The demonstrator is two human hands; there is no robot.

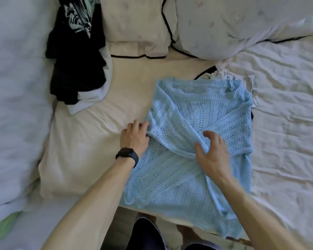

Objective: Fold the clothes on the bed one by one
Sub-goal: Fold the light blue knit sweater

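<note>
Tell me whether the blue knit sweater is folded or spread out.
Partly folded. The blue knit sweater has its sleeves folded in across the front, but the body lies full length, hem past the bed edge.

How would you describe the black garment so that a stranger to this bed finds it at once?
Start at the cream pillows with black piping across the bed. Just left of them lies the black garment, crumpled on white cloth. Unlike the flat blue sweater, it is dark with a pale green print.
</note>
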